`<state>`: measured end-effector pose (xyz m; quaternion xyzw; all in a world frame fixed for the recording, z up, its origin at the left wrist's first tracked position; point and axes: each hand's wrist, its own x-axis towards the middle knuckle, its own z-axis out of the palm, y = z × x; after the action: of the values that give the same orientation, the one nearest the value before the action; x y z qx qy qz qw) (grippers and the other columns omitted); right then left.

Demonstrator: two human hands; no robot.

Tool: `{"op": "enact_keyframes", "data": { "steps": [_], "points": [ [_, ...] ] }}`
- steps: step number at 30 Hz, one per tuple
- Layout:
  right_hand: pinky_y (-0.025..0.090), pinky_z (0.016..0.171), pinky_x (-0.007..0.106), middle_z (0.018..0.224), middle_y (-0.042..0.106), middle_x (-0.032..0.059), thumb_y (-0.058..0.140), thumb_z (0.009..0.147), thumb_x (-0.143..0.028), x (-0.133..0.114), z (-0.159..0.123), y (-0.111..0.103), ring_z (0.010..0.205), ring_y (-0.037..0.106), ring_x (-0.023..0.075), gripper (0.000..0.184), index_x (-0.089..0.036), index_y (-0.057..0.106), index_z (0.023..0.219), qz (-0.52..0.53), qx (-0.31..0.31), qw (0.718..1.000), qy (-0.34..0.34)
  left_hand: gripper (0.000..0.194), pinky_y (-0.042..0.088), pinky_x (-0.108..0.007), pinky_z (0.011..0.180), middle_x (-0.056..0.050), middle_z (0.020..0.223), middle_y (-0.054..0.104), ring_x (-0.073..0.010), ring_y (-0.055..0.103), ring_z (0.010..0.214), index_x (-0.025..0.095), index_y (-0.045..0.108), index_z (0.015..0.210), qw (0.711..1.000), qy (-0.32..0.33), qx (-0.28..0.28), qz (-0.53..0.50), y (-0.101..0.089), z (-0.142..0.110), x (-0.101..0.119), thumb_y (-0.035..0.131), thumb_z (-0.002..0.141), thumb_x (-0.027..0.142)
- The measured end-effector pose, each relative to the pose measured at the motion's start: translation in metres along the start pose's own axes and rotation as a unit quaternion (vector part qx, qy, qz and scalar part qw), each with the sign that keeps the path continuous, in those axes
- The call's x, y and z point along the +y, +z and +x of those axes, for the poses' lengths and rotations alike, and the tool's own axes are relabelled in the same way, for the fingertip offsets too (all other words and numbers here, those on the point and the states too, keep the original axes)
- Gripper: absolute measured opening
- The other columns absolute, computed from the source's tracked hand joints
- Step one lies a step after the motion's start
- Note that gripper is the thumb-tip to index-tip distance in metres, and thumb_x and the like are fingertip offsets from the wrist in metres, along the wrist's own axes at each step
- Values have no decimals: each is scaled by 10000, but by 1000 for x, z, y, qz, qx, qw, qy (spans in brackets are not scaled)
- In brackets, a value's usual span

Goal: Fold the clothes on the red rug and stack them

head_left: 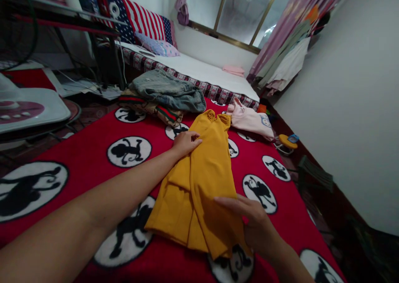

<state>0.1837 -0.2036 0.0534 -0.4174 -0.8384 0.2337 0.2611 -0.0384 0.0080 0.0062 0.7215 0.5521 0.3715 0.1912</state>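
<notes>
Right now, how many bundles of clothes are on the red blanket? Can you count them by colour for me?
Yellow: 1
Pale pink: 1
Blue denim: 1
Brown with a green and red stripe, under the denim: 1
Total on the red blanket: 4
I can't tell if the denim is more than one piece.

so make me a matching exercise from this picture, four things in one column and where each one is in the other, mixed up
Things
1. left hand
2. right hand
3. faded blue denim garment
4. pale pink cloth garment

Places
A. on the red blanket, right of the far end of the mustard-yellow cloth garment
B. at the near right side of the mustard-yellow garment
C. on top of the tan patterned cloth
D. at the left edge of the mustard-yellow garment, toward its far end

Pairs: 1-D; 2-B; 3-C; 4-A
</notes>
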Motion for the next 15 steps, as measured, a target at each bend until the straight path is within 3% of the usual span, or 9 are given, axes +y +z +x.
{"op": "enact_keyframes", "data": {
  "steps": [2,4,6,8,9,11,13,15],
  "points": [
    [540,775,298,1045,678,78,513,930,-148,-6,8,3,950,644,185,353,-325,686,1181,-152,54,984,-81,289,474,-276,743,-47,962,752,-208,672,868,193,748,1007,1000,-1,0,0,0,0,-1,644,800,365],
    [510,893,375,1161,642,76,565,912,-162,-18,17,2,1104,576,224,277,-337,731,1047,-245,99,954,-139,287,476,-273,744,-43,965,752,-204,672,867,198,747,1007,1000,-3,2,-1,0,0,-1,644,799,366],
    [444,1007,447,1316,587,59,608,887,-178,-30,25,-2,1265,478,267,189,-309,741,919,-252,103,945,-179,291,477,-272,741,-41,962,752,-202,671,864,199,747,1011,1000,-3,-1,-3,1,0,-2,647,795,366],
    [456,996,427,1311,610,60,614,883,-206,-36,33,-4,1243,519,269,130,-267,729,877,-184,79,964,-177,296,478,-275,738,-43,954,751,-203,669,858,192,747,1010,1000,-2,-4,-4,1,0,-2,648,794,369],
    [501,923,386,1216,667,70,613,883,-239,-34,38,-3,1136,599,258,111,-242,724,873,-121,72,979,-148,296,477,-277,737,-45,948,750,-204,668,854,187,747,1006,1000,1,-5,-4,0,0,-2,646,795,369],
    [546,708,309,923,739,68,607,877,-343,-21,47,3,830,689,226,194,-189,718,838,26,91,995,-13,294,476,-281,730,-50,926,747,-204,665,838,177,748,994,1000,5,-6,-6,-1,0,-1,644,796,368],
    [534,588,288,771,731,54,640,827,-438,-1,57,13,689,683,222,290,-157,713,813,162,140,964,157,301,476,-281,718,-52,893,742,-202,661,814,169,743,1008,1000,5,-6,-10,-2,0,1,644,796,359],
    [553,617,313,862,748,75,697,759,-475,18,66,23,755,699,252,353,-145,712,884,267,173,908,272,305,479,-276,710,-50,874,735,-194,655,797,166,732,1030,1000,5,-1,-20,-2,0,1,649,791,336]
  ]
}}
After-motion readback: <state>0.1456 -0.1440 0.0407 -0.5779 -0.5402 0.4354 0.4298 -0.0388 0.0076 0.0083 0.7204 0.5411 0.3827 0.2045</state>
